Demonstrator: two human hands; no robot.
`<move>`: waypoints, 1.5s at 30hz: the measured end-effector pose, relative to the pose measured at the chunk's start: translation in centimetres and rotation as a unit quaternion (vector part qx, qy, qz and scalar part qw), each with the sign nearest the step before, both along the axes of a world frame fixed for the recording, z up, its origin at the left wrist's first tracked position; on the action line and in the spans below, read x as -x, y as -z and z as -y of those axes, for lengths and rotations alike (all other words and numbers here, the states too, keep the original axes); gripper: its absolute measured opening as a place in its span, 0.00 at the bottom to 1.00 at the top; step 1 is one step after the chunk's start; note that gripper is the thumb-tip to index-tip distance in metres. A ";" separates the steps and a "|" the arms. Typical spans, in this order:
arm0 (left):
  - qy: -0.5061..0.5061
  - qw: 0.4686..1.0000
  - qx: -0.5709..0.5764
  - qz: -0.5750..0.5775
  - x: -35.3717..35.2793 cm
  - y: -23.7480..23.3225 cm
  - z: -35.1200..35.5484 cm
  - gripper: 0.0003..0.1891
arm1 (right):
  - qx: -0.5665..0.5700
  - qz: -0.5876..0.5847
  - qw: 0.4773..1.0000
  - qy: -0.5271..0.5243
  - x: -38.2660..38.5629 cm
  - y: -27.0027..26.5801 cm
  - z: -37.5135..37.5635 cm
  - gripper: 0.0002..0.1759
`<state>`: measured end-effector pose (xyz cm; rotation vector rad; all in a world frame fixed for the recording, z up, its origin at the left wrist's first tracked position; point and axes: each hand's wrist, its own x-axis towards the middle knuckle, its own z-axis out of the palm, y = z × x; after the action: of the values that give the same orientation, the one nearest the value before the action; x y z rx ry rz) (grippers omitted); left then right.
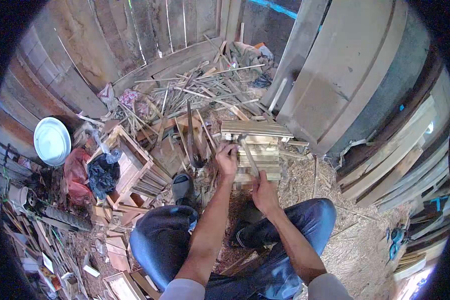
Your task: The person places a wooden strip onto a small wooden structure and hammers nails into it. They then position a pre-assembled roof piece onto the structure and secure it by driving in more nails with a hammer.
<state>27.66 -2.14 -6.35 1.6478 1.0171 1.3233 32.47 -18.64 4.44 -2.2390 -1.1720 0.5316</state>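
**Hammer [249, 157] held in the right hand [265, 194] over a slatted wooden crate [268, 159]**

The crate sits on the floor [355, 240] in front of the seated person, nearer the floor's far edge than the knees are, its pale slats running from side to side. A broader grooved board [257, 128] lies across its far end. The right grip is closed around the lower part of the hammer's handle, which slants away and to the left, so that the head is just short of that board. The left hand [227, 161] is at the crate's left edge, beside the hammer head, with its fingers bent; whether that grip is clamped on anything small cannot be told.

Toward the floor's far edge, below the plank wall [100, 45], a heap of thin wooden offcuts [200, 92] is spread. Near the left edge stands an open wooden frame [147, 167], with a black plastic bag [102, 176] and a red plastic bag [77, 176] next to it and a round white basin [52, 141] beyond. Long boards [387, 165] are stacked along the right edge, and wood shavings cover the floor to the right of the crate.
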 end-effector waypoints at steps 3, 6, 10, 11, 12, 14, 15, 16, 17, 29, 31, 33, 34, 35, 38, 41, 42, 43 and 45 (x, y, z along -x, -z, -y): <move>-0.010 1.000 -0.013 0.000 -0.4 0.3 -0.2 0.06 | 0.001 0.021 1.000 -0.001 -0.1 0.2 0.0 0.11; -0.010 1.000 -0.009 -0.014 -0.1 0.3 -0.2 0.05 | -0.009 0.009 1.000 0.007 0.2 -0.7 -0.3 0.10; -0.012 0.999 -0.031 -0.014 0.3 -0.8 0.2 0.05 | 0.003 0.039 0.999 -0.012 0.1 0.6 -0.3 0.11; -0.018 1.000 -0.023 -0.007 0.1 -1.3 0.2 0.05 | 0.002 0.042 0.999 -0.011 -0.1 1.0 -0.2 0.11; -0.017 1.000 -0.024 -0.005 0.0 -1.1 0.1 0.05 | 0.000 0.052 0.999 -0.007 0.0 0.9 -0.1 0.11; 0.008 1.000 -0.002 0.003 0.1 -0.6 -0.2 0.05 | -0.002 0.061 0.998 -0.004 0.0 0.7 -0.1 0.11; 0.006 1.000 -0.001 0.003 0.2 -0.8 -0.1 0.05 | -0.013 0.025 1.000 0.004 0.1 -0.5 -0.2 0.11; 0.002 1.000 -0.002 0.004 0.1 -0.9 0.0 0.05 | -0.021 -0.013 1.000 0.012 0.3 -1.1 -0.2 0.11; 0.000 1.000 -0.004 0.005 0.2 -1.0 0.2 0.06 | -0.019 -0.015 1.000 0.012 0.4 -0.9 -0.3 0.11; 0.000 1.000 -0.025 -0.012 0.2 0.3 -0.1 0.05 | -0.011 -0.049 0.998 0.045 0.5 -0.6 -0.3 0.11; -0.011 1.000 -0.002 -0.006 -0.1 0.0 0.0 0.06 | 0.019 0.032 0.999 -0.001 -0.1 1.4 -0.3 0.12; -0.004 1.000 0.012 0.011 -0.1 -0.7 0.3 0.06 | 0.029 0.021 0.999 0.002 -0.4 0.6 -0.2 0.12; 0.000 0.999 0.030 0.024 0.0 -0.9 0.3 0.06 | 0.044 0.004 0.999 0.003 -0.3 -0.2 -0.2 0.12; -0.002 0.999 0.033 0.024 0.1 -1.1 0.2 0.06 | 0.046 0.004 0.999 0.000 -0.2 -0.8 -0.2 0.12; 0.004 1.000 0.007 -0.008 0.1 1.3 -0.3 0.06 | -0.023 -0.029 0.999 0.028 0.4 -1.0 -0.2 0.12; -0.007 1.000 -0.014 -0.009 0.2 -0.6 0.1 0.06 | -0.022 0.024 0.999 0.041 -0.1 1.6 -0.3 0.10; -0.005 0.999 0.043 0.005 0.0 -0.6 0.1 0.05 | -0.010 0.043 0.999 0.014 -0.4 1.4 -0.2 0.11; -0.004 0.999 0.039 0.008 -0.1 -0.5 -0.1 0.05 | 0.002 0.061 0.998 -0.013 -0.6 1.4 -0.3 0.12; -0.021 1.000 -0.023 -0.001 -0.1 -0.3 -0.1 0.06 | -0.019 0.039 0.999 -0.007 -0.5 0.0 -0.3 0.12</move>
<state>27.72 -1.99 -6.02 1.6705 1.0338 1.3829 32.96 -18.31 4.44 -2.2387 -1.2281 0.4286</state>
